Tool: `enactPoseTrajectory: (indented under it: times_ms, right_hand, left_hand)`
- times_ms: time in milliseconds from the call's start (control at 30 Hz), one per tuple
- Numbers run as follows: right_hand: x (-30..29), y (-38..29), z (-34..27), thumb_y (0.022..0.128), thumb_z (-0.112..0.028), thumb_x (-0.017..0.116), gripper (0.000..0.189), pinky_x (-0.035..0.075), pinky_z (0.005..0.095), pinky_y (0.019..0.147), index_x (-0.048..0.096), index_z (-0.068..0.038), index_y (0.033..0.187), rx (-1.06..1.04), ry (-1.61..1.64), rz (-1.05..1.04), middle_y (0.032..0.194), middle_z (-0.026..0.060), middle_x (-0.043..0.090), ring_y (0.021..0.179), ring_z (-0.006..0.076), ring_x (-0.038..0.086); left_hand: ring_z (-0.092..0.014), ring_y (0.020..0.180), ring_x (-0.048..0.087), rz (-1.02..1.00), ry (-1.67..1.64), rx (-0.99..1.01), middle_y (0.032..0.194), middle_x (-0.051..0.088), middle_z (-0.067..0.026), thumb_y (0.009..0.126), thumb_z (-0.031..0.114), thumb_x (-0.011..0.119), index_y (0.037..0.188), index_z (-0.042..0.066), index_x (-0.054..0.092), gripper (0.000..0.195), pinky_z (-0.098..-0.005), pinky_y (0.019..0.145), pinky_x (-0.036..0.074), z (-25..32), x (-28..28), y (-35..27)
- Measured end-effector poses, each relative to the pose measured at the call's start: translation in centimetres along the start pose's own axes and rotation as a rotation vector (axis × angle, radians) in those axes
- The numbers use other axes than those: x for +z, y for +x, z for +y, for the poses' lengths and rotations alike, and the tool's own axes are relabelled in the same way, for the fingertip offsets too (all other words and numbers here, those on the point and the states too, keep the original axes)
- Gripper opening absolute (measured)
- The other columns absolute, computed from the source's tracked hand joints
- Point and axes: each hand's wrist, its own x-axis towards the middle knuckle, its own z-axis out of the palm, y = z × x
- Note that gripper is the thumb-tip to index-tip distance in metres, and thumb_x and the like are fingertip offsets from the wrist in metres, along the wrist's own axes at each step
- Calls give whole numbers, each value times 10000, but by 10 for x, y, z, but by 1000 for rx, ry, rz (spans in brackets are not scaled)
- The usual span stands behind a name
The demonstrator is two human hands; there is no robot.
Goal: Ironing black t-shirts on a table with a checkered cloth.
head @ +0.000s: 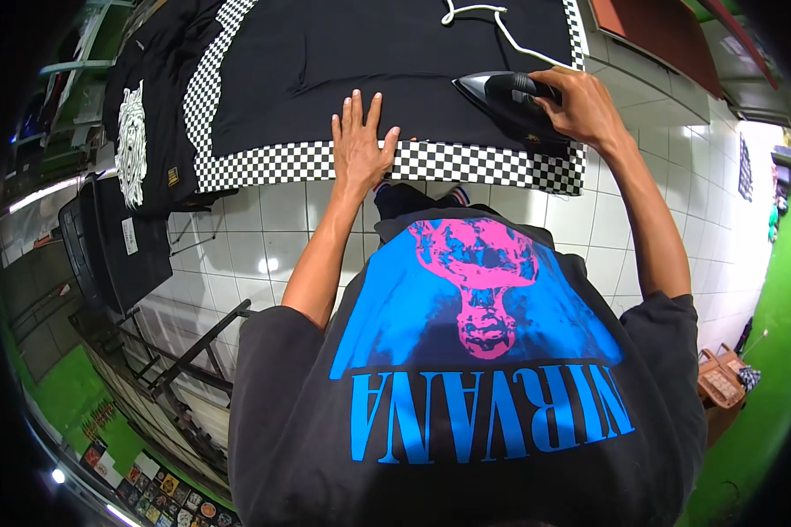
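Note:
A black garment (395, 53) lies spread on a black-and-white checkered cloth (290, 163) that covers the table before me. My right hand (583, 109) grips the handle of a black clothes iron (501, 99) at the garment's right side. The iron's silver tip points left. Flat on the garment's near edge rests my left hand (362, 148), fingers somewhat apart, its heel over the checkered border. Creases run across the fabric beyond it. A white drawstring cord (521, 43) trails over the far right part of the garment.
Another black garment with a white print (132, 145) hangs or lies at the table's left end. Below it stands a black case-like box (118, 244). A dark metal frame (191, 356) is behind on the left. A brown-red board (659, 39) tops a cabinet at the far right.

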Motion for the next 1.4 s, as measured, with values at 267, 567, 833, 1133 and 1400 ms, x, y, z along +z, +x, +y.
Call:
enactPoseTrajectory:
  times_ms: [267, 567, 833, 1133, 1400]
  right_hand:
    - [-15, -20, 17, 785, -63, 742, 328, 550, 398, 752, 720, -47, 1112, 59, -15, -15, 986, 153, 714, 847, 355, 690]
    - [6, 4, -9, 780, -104, 754, 318, 553, 408, 769, 730, -48, 1092, -26, 34, -69, 992, 140, 720, 854, 343, 694]
    - [43, 55, -43, 791, -136, 750, 318, 547, 416, 756, 733, -58, 1099, -107, -6, 4, 948, 136, 712, 845, 340, 691]
    - [49, 62, -58, 819, -169, 737, 311, 538, 435, 730, 725, -57, 1109, -170, 64, -69, 920, 126, 701, 815, 347, 682]
    - [70, 92, -85, 811, -161, 735, 306, 543, 434, 735, 729, -58, 1099, -179, 62, 15, 935, 123, 705, 818, 348, 686]
  left_hand:
    - [-380, 1493, 255, 6, 3, 3, 1607, 275, -225, 951, 474, 552, 1539, 131, 384, 702, -563, 1199, 206, 1, 2, 1]
    - [-376, 1498, 244, 26, 18, -52, 1609, 269, -227, 932, 506, 572, 1560, 93, 320, 793, -562, 1211, 169, 3, 3, -3]
    - [-370, 1506, 227, 37, -24, -102, 1612, 259, -229, 921, 506, 584, 1573, 51, 252, 862, -554, 1217, 156, 6, 2, -3]
    - [-376, 1501, 236, 75, -104, -139, 1602, 266, -247, 939, 458, 564, 1572, 27, 234, 833, -529, 1222, 160, 4, 0, -3]
    - [-399, 1492, 240, 99, -214, -149, 1593, 264, -269, 966, 387, 532, 1567, 2, 216, 781, -518, 1221, 169, 2, -2, -1]
